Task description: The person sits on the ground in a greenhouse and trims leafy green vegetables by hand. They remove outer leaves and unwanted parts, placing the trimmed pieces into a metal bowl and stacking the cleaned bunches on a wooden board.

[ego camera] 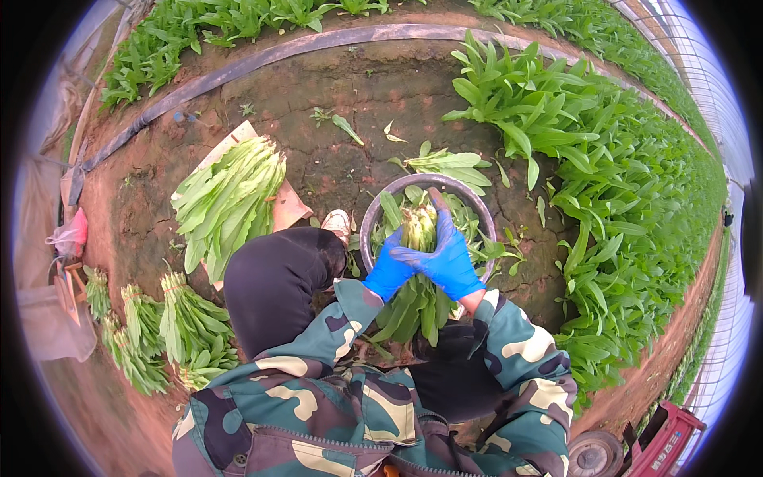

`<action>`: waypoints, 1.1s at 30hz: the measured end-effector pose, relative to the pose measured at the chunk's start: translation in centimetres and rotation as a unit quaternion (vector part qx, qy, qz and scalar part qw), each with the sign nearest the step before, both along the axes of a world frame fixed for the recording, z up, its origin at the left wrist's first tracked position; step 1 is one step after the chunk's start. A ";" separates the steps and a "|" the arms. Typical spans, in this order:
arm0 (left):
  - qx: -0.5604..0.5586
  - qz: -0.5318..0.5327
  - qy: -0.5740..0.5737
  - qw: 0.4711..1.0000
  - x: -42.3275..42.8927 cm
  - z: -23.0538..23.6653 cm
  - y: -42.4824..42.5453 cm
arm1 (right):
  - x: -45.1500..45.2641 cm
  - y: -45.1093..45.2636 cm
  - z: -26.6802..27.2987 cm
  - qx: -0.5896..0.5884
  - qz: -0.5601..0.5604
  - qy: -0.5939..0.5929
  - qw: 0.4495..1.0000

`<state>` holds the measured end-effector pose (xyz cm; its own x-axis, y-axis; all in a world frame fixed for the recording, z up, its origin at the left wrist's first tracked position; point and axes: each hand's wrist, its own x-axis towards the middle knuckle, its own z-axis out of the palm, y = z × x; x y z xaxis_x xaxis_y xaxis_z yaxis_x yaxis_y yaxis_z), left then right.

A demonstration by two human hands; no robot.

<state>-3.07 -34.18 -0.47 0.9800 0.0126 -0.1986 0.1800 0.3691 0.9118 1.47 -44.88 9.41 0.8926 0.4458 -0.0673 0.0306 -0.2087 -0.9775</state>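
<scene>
My left hand (390,266) and my right hand (444,256), both in blue gloves, close around a bunch of leafy greens (419,229). Its pale cut stem ends point away from me, and its leaves hang down toward my lap. The bunch is above a round tub (368,222) with a grey rim. Loose leaves (390,208) lie inside the tub around the bunch. My fingers overlap at the stems, so part of the bunch is hidden.
To the left, a pile of greens (232,197) rests on a board (290,206). Several tied bunches (179,310) stand at lower left. Growing plants (626,197) fill the right side. Loose leaves (450,164) lie beyond the tub. A red wheeled machine (664,441) is at lower right.
</scene>
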 end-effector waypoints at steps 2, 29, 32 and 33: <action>-0.041 0.058 -0.009 0.997 1.2 0.8 -1.2 | 0.9 1.1 -0.6 -0.004 -0.037 0.042 0.998; -0.125 0.040 0.196 0.972 5.6 -3.7 3.2 | 28.0 0.0 -27.3 -0.520 0.148 -0.234 0.808; -0.128 0.017 0.183 0.975 5.3 -3.8 3.1 | 29.3 -2.8 -22.4 -0.324 0.015 -0.112 0.939; -0.126 0.019 0.176 0.976 5.2 -3.6 2.9 | 29.3 -3.8 -20.0 -0.300 -0.014 -0.089 0.950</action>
<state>2.09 -31.31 -4.11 0.8500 -0.0452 -0.5249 0.4480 0.5863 0.6750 30.77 -48.68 -10.60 0.9242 0.3513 -0.1498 0.1702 -0.7301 -0.6618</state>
